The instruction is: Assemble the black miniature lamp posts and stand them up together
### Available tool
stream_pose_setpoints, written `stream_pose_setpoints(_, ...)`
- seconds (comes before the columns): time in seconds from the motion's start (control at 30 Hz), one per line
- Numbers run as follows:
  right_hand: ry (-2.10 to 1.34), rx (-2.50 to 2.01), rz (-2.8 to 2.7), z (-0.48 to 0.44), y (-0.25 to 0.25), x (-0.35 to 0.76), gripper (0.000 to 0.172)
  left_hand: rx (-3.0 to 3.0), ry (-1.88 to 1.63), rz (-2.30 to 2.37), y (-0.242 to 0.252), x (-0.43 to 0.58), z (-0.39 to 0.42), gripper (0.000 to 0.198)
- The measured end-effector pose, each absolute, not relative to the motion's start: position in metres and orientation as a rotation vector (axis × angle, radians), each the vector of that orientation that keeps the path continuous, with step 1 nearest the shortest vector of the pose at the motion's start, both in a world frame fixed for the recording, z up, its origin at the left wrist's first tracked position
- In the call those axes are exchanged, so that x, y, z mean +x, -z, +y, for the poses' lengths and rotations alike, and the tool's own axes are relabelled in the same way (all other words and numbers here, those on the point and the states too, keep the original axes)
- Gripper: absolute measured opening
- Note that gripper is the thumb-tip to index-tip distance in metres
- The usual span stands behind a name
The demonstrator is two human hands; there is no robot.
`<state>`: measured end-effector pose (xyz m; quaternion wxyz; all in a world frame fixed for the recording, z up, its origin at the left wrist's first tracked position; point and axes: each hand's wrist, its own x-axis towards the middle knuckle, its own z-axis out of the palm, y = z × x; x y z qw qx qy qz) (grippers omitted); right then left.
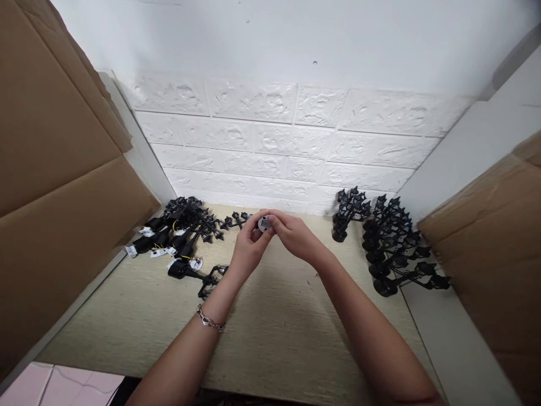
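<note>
Both hands meet over the middle of the table. My left hand (247, 248) is closed around the base of a small black model street lamp (236, 220), whose lantern heads stick out to the left past the fingers. A round white cover (264, 224) on the base faces me, with a small dark slot in it. My right hand (293, 234) curls in from the other side, its thumb pressing on the cover's edge. The palms and fingers hide most of the base.
Several black lamps (186, 220) with yellow wires and white covers hanging loose lie at the left; one lamp (181, 269) lies nearer. More lamps (386, 242) stand in a row at the right. Cardboard sheets (63, 197) flank the table (283, 338), and a white brick-patterned wall (270, 138) stands behind.
</note>
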<state>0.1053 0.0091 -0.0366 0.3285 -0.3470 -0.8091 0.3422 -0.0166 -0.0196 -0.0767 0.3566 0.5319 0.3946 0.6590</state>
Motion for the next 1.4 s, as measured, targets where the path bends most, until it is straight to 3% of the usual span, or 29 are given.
stream_pose_setpoints(0.53,-1.163,-0.717,-1.908,0.015,0.048,0.097,0.031,1.403,-1.676,0.981,0.076,-0.021,-0.018,0.039)
stream_pose_setpoints(0.73,-1.014,-0.738,-1.954,0.015,0.049,0.095,0.029,1.391,-1.669,1.008,0.076,-0.021,-0.02,0.042)
stream_pose_setpoints(1.13,-0.776,-0.749,-1.979,0.009,0.047,0.092,0.024,1.531,-1.775,0.964,0.074,-0.016,-0.025,0.031)
stream_pose_setpoints(1.4,-0.79,-0.635,-1.929,0.006,0.046,0.09,0.023,1.425,-1.786,0.974,0.077,-0.016,-0.027,0.059)
